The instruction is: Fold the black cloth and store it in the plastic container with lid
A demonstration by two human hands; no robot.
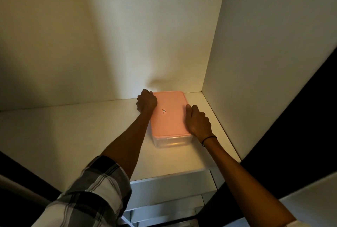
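So the plastic container (pixel 172 140) sits a bit right of centre in the frame, on a white shelf (pixel 73 135) inside what looks like a cupboard. It's a clear rectangular box with rounded corners, and the lid (pixel 168 115) is a salmon pink, flat and fully on. There's a tiny sticker (pixel 164 111) near the middle of the lid, too small to read. The far end of the box is close to the back wall (pixel 109 35), and the side wall (pixel 264 53) stands off to its right with a strip of bare shelf between them.

Counting: one container, one lid, two hands, and that's it on the shelf. The black cloth isn't visible anywhere. The clear front wall of the box just shows a pale glow, so I can't tell what's in it.

Left hand (pixel 147 102) is at the far left corner of the lid, fingers curled down over the edge, gripping that side. Right hand (pixel 198 121) is on the right long edge, thumb lying on top of the lid and fingers wrapped down the side, also gripping. There's a thin dark band (pixel 209 138) on the right wrist, and a rolled-up plaid sleeve (pixel 94 190) on the left arm at the lower left of the frame.

Below the shelf's front edge, bottom centre, you can see a couple of white drawer fronts (pixel 169 188).
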